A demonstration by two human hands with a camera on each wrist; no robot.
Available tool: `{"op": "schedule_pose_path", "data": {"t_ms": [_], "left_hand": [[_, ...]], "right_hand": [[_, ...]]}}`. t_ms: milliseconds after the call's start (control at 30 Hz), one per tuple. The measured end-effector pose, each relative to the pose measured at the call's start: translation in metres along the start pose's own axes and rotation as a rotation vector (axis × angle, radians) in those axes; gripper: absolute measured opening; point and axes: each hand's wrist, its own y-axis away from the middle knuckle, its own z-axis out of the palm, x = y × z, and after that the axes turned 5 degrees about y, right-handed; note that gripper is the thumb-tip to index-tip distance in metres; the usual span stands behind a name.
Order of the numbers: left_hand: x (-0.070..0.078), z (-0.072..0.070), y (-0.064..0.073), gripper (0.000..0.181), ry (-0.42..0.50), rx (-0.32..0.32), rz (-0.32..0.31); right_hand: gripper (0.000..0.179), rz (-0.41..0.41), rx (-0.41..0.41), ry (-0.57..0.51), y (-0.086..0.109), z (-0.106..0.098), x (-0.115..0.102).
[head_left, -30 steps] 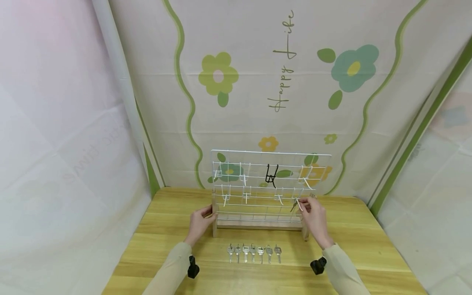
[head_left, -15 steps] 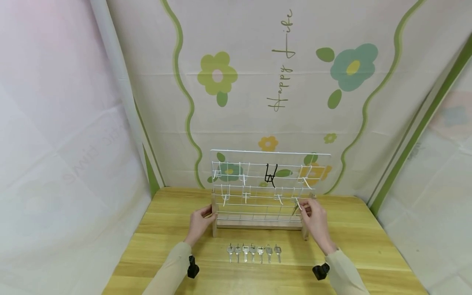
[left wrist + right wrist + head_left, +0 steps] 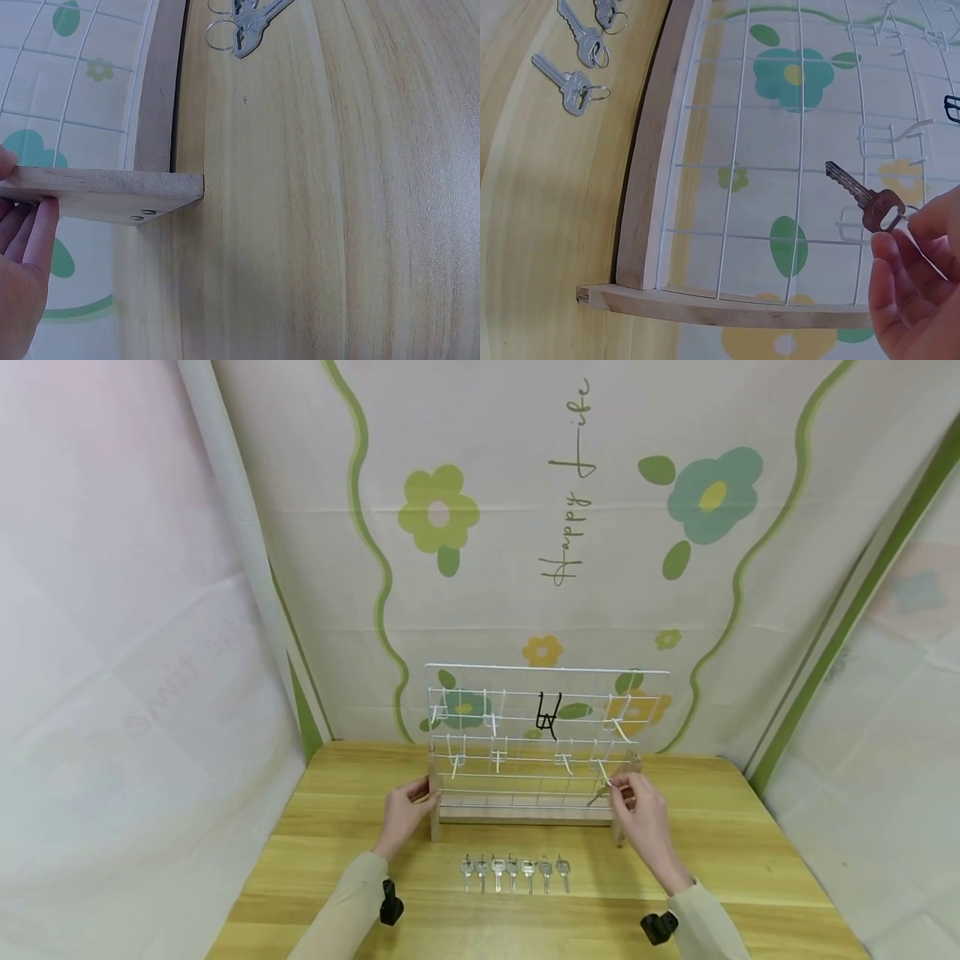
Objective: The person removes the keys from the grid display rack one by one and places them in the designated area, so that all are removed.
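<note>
A white wire grid rack stands on wooden supports. My left hand holds its left wooden side post, thumb on one face and fingers on the other. Beside the right post, my right hand pinches a key by its small ring. The key hangs tilted in front of the grid, at the lower right white hook. Fingers partly cover the ring, so I cannot tell whether it is on that hook. Several silver keys with rings lie in a row before the rack.
Several white hooks and one black hook hang on the grid in two rows. The wooden table extends around the rack. Behind it hangs a flower-patterned cloth, with more cloth at both sides.
My right hand has shifted slightly down and outward at the lower right hook, and the key's tilt has changed. The left hand stays on the post. The head view has shifted slightly.
</note>
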Motion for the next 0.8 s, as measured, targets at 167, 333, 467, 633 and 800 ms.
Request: {"op": "schedule_pose_path", "data": {"t_ms": [167,333,467,633,800], "left_hand": [[0.0,0.0,0.0,0.039,-0.003,-0.001,-0.004],[0.001,0.0,0.001,0.04,-0.004,0.004,-0.004],[0.002,0.0,0.002,0.04,-0.009,0.007,-0.011],[0.003,0.001,0.002,0.039,-0.017,0.011,-0.014],[0.002,0.001,0.0,0.04,-0.009,0.011,-0.017]], "right_hand": [[0.008,-0.023,0.015,0.002,0.003,-0.002,0.001],[0.013,-0.045,0.029,0.011,0.007,-0.005,0.002],[0.014,-0.056,0.025,0.017,0.01,-0.008,0.001],[0.015,-0.067,0.013,0.038,0.013,-0.011,-0.003],[0.015,-0.092,-0.009,0.053,0.017,-0.013,-0.005]]}}
